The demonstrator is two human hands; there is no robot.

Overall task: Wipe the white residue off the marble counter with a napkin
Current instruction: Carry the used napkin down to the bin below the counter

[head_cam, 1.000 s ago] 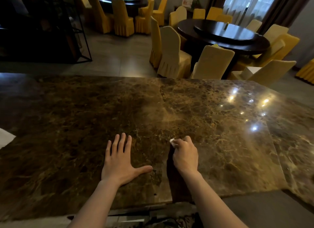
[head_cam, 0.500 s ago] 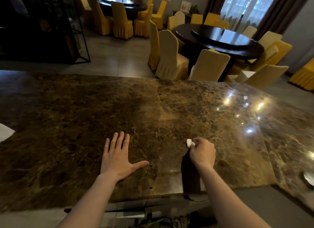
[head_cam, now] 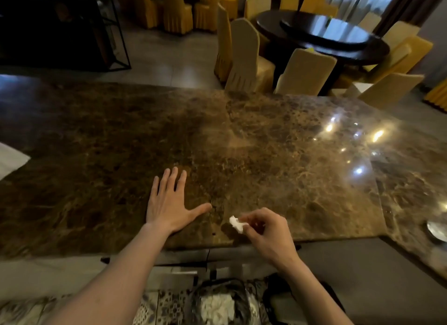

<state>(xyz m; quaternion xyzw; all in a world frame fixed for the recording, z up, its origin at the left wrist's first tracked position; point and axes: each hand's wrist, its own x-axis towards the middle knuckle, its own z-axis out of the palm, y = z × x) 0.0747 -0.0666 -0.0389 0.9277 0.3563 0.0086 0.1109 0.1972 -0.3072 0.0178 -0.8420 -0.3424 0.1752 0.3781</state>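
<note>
The brown marble counter (head_cam: 242,143) fills the middle of the view. My left hand (head_cam: 169,206) lies flat on it, palm down, fingers spread, holding nothing. My right hand (head_cam: 266,230) is at the counter's near edge, its fingers pinched on a small crumpled white napkin (head_cam: 236,224) that sticks out to the left, just right of my left thumb. I cannot make out any white residue on the marble near the napkin.
A white sheet (head_cam: 11,159) lies at the counter's left edge. A metal dish (head_cam: 437,230) sits at the right edge. Beyond the counter stand covered chairs (head_cam: 244,56) around a dark round table (head_cam: 324,34). A bin with white paper (head_cam: 217,305) is below.
My right hand drew the napkin back toward the near edge, first swinging right and then left toward my left thumb. The left hand stayed flat. The view tilted downward.
</note>
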